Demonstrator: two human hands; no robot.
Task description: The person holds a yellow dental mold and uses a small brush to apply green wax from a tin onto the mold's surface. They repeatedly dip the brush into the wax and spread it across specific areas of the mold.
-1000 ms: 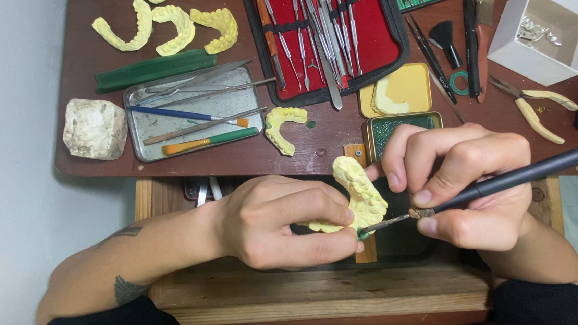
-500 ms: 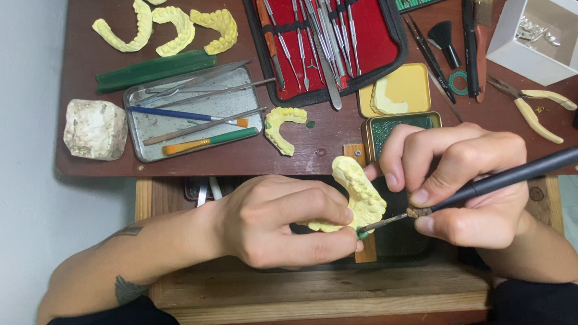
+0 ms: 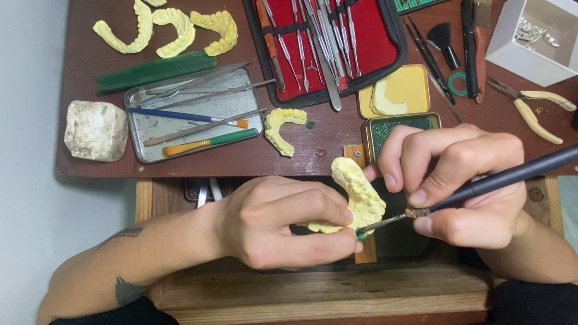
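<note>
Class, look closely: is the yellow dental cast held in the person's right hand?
No: the left hand holds the yellow dental cast, while the right hand holds a black-handled tool.

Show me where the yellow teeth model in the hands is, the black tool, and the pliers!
yellow dental cast [image 3: 359, 195], head view, on the upper middle of the cast, above the fingers.
black handheld tool [image 3: 523, 171], head view, mid-handle right of the right hand.
yellow-handled pliers [image 3: 531, 108], head view, between its two handles, by the pivot.
</note>
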